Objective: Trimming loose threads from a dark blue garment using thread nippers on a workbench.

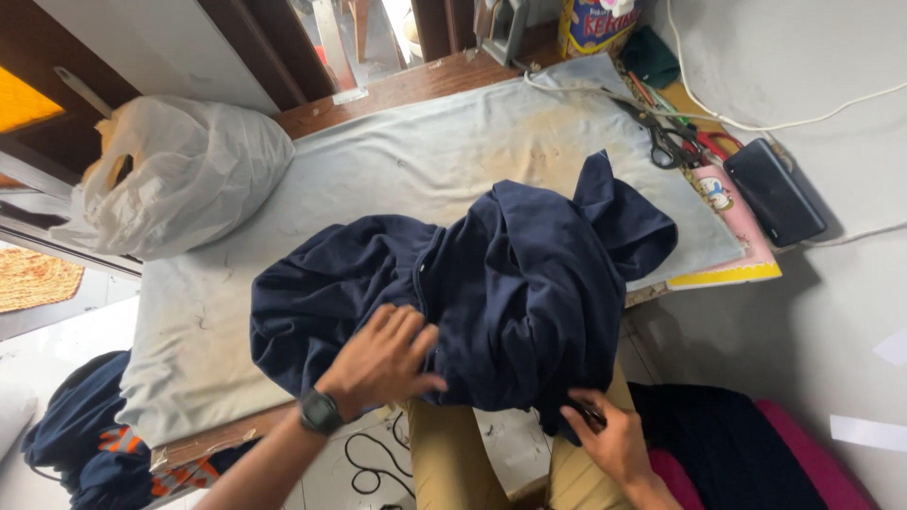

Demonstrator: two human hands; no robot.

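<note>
Covering most of the frame's middle, one wooden surface [416,87] carries one pale grey, stained cloth pad [416,161] running from lower left to upper right. One dark navy garment [529,283] lies bunched on the pad at centre, its lower edge hanging over the near edge of the surface toward the person's lap. One white plastic bag [189,175], stuffed full, sits at upper left, touching the pad's corner. One further heap of dark clothing with orange markings [94,444] lies at lower left, below the surface. One pink and yellow flat booklet [742,246] protrudes from under the pad at right, with one black rectangular device [775,191] just beside it. One pair of black-handled scissors [661,140] rests at upper right on the pad's edge; red handles show beside it, though whether these are a second pair cannot be told.

Left hand [383,359], one black wristwatch [319,412] at the wrist, lies flat with fingers spread on the garment's lower middle. Right hand [609,436], at lower centre-right, pinches the garment's hanging hem between thumb and fingers.
</note>
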